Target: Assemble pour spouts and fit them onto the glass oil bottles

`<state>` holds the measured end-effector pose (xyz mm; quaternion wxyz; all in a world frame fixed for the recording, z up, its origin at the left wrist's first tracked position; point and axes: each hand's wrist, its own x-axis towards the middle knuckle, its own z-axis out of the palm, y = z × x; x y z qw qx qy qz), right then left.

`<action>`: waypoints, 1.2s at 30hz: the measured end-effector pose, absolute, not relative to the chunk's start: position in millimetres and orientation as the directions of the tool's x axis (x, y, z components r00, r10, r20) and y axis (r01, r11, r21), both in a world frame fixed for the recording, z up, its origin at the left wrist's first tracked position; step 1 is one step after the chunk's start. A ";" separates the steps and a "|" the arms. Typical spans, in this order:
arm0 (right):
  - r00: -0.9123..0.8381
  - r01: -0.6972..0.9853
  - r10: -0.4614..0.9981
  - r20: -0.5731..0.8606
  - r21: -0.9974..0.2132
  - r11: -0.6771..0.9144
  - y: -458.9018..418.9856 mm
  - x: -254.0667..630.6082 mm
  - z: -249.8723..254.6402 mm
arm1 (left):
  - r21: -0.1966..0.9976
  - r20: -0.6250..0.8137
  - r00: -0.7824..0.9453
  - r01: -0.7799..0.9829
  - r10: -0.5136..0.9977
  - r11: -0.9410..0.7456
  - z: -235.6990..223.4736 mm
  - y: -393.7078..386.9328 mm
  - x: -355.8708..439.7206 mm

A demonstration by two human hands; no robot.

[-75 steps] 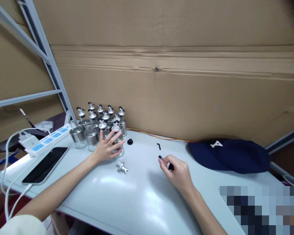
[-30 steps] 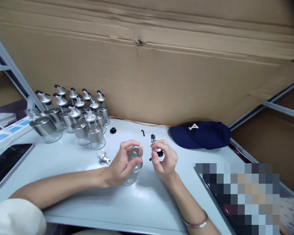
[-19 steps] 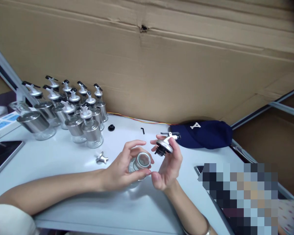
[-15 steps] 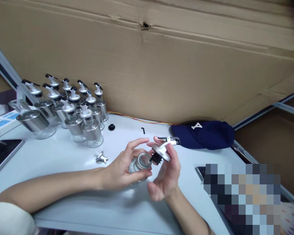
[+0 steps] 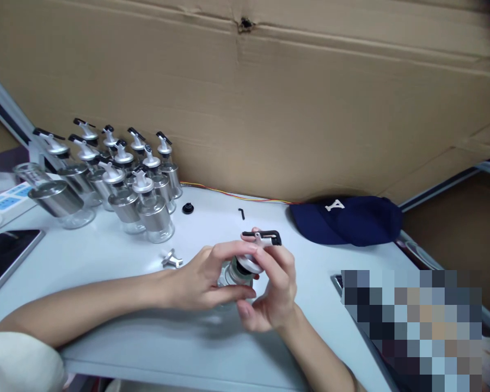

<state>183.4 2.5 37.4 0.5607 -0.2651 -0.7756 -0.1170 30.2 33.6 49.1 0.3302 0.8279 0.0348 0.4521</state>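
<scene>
My left hand (image 5: 202, 277) is wrapped round a glass bottle (image 5: 229, 275) just above the table, its lower part mostly hidden. My right hand (image 5: 271, 288) grips a silver pourer top with a black lever (image 5: 263, 238), which sits at the bottle's mouth; how deep it goes in is hidden by the fingers. Left of my hands lies a loose silver spout piece (image 5: 172, 259). Behind them on the table are a round black stopper (image 5: 188, 208) and a small black lever piece (image 5: 241, 213).
Several glass bottles with steel sleeves and pourer tops (image 5: 153, 215) stand close together at the left. One open-necked bottle (image 5: 59, 198) is among them. A phone (image 5: 10, 258) and a power strip (image 5: 8, 202) lie far left. A navy cap (image 5: 351, 220) rests at the right before the cardboard wall (image 5: 237, 120).
The pourer top, held apart from the bottle before, has moved left and down onto its mouth in my right hand. The whole view has shifted slightly.
</scene>
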 end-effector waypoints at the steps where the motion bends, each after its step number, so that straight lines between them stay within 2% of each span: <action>1: -0.238 0.526 0.283 0.929 -0.121 0.842 2.8 182.9 38.4 | 0.577 0.730 0.589 -0.258 0.347 -0.775 49.9 34.0 30.2; 4: -0.246 0.473 0.307 0.919 -0.163 0.866 3.0 181.2 40.6 | 0.598 0.722 0.604 -0.300 0.336 -0.743 50.8 35.0 29.5; 10: -0.211 0.457 0.360 0.909 -0.234 0.858 0.8 179.7 43.4 | 0.737 0.608 0.709 -0.337 0.357 -0.586 55.5 39.9 22.2; 17: -0.236 0.406 0.307 0.922 -0.194 0.893 4.1 180.0 46.8 | 0.782 0.584 0.706 -0.358 0.401 -0.510 57.9 42.9 19.0; 23: -0.252 0.406 0.300 0.920 -0.181 0.896 2.7 183.6 49.4 | 0.876 0.480 0.763 -0.392 0.434 -0.280 63.3 39.1 22.9; 27: -0.265 0.380 0.289 0.920 -0.175 0.908 3.1 187.1 48.1 | 0.894 0.448 0.755 -0.394 0.480 -0.214 63.8 38.0 23.6; 30: -0.274 0.384 0.292 0.916 -0.174 0.907 3.6 188.0 44.0 | 0.884 0.467 0.748 -0.410 0.473 -0.224 61.0 39.7 23.2; 36: -0.262 0.472 0.303 0.916 -0.152 0.869 -1.5 186.6 45.2 | 0.828 0.536 0.750 -0.377 0.388 -0.415 66.8 44.3 18.0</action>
